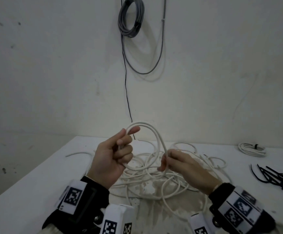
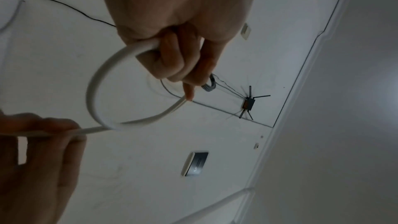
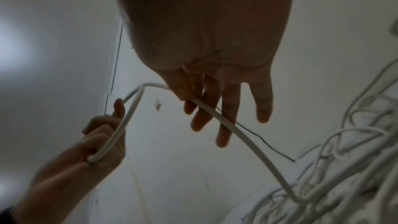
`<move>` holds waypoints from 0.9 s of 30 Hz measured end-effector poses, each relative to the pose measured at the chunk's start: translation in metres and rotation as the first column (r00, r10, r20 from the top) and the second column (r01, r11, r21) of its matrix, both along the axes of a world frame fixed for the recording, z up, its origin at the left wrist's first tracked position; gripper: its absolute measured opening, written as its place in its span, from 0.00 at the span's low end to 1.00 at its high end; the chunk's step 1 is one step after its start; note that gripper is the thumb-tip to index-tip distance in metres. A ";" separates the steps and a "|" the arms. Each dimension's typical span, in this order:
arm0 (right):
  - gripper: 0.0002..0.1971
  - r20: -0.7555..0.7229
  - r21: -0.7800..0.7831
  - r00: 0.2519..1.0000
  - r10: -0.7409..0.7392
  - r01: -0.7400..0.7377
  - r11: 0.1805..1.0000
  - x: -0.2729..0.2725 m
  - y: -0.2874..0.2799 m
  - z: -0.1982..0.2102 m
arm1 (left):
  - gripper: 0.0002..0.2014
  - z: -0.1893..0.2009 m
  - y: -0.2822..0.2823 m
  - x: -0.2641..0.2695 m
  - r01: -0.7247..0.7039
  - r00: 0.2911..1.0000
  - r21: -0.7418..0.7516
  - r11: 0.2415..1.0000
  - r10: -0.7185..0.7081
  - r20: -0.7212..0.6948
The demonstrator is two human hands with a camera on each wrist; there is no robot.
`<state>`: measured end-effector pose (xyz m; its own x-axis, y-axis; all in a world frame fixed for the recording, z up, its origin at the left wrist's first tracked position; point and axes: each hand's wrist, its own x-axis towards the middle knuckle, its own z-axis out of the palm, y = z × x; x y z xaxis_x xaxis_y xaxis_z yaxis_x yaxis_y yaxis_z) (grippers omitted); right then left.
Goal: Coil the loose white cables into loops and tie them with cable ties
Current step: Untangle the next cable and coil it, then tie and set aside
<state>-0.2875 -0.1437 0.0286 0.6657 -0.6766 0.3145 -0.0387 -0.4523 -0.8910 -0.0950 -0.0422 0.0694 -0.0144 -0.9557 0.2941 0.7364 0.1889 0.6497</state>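
A tangle of loose white cables (image 1: 156,174) lies on the white table (image 1: 36,179). My left hand (image 1: 113,154) is raised above it, fingers curled round a white cable loop (image 1: 147,127) that arches up and right. The same loop (image 2: 92,91) shows in the left wrist view, held in the left hand (image 2: 172,54). My right hand (image 1: 172,161) pinches the cable strand between thumb and forefinger where the loop comes down. In the right wrist view the right hand (image 3: 193,98) pinches the strand (image 3: 237,130), its other fingers hanging straight.
Several black cable ties (image 1: 275,178) lie at the table's right edge. A tied white coil (image 1: 250,149) rests at the far right. A grey cable coil (image 1: 130,17) and a thin black wire (image 1: 126,92) hang on the wall behind.
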 end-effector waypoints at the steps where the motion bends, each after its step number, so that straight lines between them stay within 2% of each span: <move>1: 0.12 0.020 -0.052 0.999 -0.037 0.038 0.998 0.003 -0.003 -0.001 | 0.25 0.002 0.002 0.004 -0.023 1.000 0.004 1.000 0.023 0.019; 4: 0.11 0.230 -0.140 0.963 -0.141 0.176 0.974 0.010 -0.003 0.004 | 0.26 0.006 0.008 0.017 -0.080 0.997 -0.006 0.997 0.080 0.015; 6: 0.11 0.280 -0.146 0.947 -0.155 0.202 0.969 0.018 0.001 0.006 | 0.26 0.011 0.011 0.025 -0.094 0.995 -0.032 0.995 0.094 -0.021; 8: 0.10 0.245 -0.137 0.962 -0.119 0.156 0.978 0.030 0.008 0.006 | 0.25 0.016 0.013 0.029 -0.106 0.993 -0.064 0.992 0.102 -0.062; 12: 0.12 0.170 -0.020 0.985 0.028 -0.025 0.999 0.051 0.026 0.002 | 0.24 0.023 0.014 0.032 -0.098 0.985 -0.116 0.988 0.080 -0.155; 14: 0.15 0.084 -0.012 0.989 0.124 -0.123 0.992 0.055 0.031 -0.007 | 0.24 0.024 0.016 0.035 -0.102 0.976 -0.134 0.986 0.073 -0.204; 16: 0.18 -0.012 -0.010 0.987 0.160 -0.160 0.987 0.058 0.032 -0.019 | 0.22 0.026 0.018 0.039 -0.099 0.967 -0.148 0.984 0.060 -0.246; 18: 0.18 -0.051 -0.033 0.992 0.120 -0.121 0.992 0.062 0.034 -0.027 | 0.21 0.026 0.021 0.042 -0.099 0.961 -0.167 0.981 0.051 -0.271; 19: 0.16 -0.025 -0.058 0.997 0.074 -0.076 0.995 0.065 0.036 -0.029 | 0.20 0.027 0.022 0.043 -0.094 0.959 -0.175 0.980 0.042 -0.279; 22: 0.06 0.198 -0.005 0.977 -0.079 0.081 0.997 0.068 0.037 -0.027 | 0.19 0.026 0.025 0.046 -0.046 0.956 -0.200 0.979 -0.015 -0.293; 23: 0.05 0.239 0.014 0.965 -0.106 0.106 0.994 0.069 0.036 -0.027 | 0.18 0.026 0.027 0.046 -0.039 0.957 -0.199 0.979 -0.021 -0.290; 27: 0.08 0.244 -0.041 0.967 -0.072 0.085 0.996 0.070 0.038 -0.025 | 0.14 0.032 0.031 0.042 -0.173 0.956 -0.163 0.971 0.127 -0.264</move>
